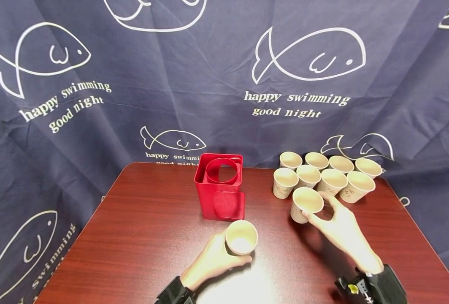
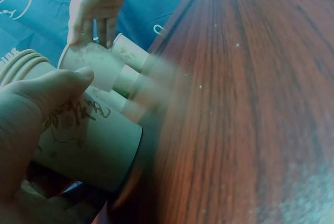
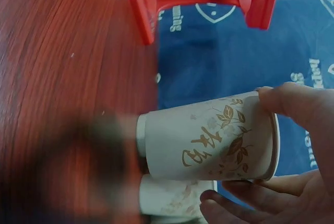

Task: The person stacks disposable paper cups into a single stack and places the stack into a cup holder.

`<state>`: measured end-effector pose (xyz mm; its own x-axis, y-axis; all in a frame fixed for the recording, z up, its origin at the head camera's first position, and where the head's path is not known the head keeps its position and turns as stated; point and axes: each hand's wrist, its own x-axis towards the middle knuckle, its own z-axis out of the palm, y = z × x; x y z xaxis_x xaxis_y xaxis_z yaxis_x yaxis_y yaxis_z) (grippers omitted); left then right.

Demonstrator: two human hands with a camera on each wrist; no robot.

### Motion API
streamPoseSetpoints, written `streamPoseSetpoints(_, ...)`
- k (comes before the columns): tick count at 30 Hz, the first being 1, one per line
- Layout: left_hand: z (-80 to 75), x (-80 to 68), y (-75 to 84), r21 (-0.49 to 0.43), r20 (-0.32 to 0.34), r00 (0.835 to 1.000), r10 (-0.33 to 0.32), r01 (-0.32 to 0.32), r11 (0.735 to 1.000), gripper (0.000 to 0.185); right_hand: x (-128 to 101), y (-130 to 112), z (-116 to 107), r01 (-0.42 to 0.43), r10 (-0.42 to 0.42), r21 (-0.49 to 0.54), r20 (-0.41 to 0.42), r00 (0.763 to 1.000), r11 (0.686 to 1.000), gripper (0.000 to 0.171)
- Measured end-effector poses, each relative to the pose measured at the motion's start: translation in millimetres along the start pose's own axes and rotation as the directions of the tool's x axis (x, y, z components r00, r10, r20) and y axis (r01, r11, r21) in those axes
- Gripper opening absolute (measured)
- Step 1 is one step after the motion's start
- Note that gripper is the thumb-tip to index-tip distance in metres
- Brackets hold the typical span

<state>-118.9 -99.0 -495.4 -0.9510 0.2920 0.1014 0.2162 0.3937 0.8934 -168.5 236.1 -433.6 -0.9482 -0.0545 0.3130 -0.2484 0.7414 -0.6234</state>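
Tabletop (image 1: 144, 236) — cup (image 1: 305, 205) in right hand (image 1: 342, 228), mouth up, axis nearly upright

Read "happy swimming" above "good night" in white, repeated across the dark blue cloth (image 1: 217, 84), and bore unreadable brown characters on the paper cups (image 3: 209, 138).

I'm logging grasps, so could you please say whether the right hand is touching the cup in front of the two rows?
Touching: the right wrist view shows the right hand gripping the cup, its thumb against the rim.
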Motion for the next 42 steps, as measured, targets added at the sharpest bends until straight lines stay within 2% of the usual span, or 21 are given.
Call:
streamPoseSetpoints(4, -1.1, 0.0, 0.7, -0.008, 0.004, 1.0, -0.001, 0.001, 1.0, 0.068, -3, -9, 1, 0.045, -0.045, 0.03, 0.009, 0.999, 0.999, 0.055)
streamPoseSetpoints(9, -1.9, -0.1, 1.3, -0.023, 0.011, 1.0, 0.0, 0.0, 1.0, 0.069, -3, -25, 3, 0.05, -0.05, 0.026, 0.029, 0.998, 0.998, 0.059)
streamPoseSetpoints(18, 0.2, 1.1, 0.2, -0.007, 0.006, 1.0, -0.001, 0.001, 1.0, 0.071, -3, -49, 4, 0.106, -0.116, 0.131, 0.074, 0.99, 0.986, 0.063)
streamPoseSetpoints(25, -0.4, 1.6, -0.6, -0.004, 0.002, 1.0, 0.009, -0.009, 1.0, 0.069, 1, -64, 6, 0.125, -0.156, 0.25, 0.108, 0.982, 0.96, 0.064)
streamPoseSetpoints(35, -1.6, 1.3, 0.5, 0.014, 0.002, 1.0, 0.009, -0.009, 1.0, 0.07, 3, -83, 7, 0.101, -0.136, 0.233, 0.137, 0.981, 0.967, 0.07)
streamPoseSetpoints(42, -2.1, 0.8, 1.4, 0.01, 0.005, 1.0, 0.016, -0.016, 1.0, 0.072, 2, -95, 6, 0.118, -0.157, 0.244, 0.145, 0.977, 0.962, 0.071)
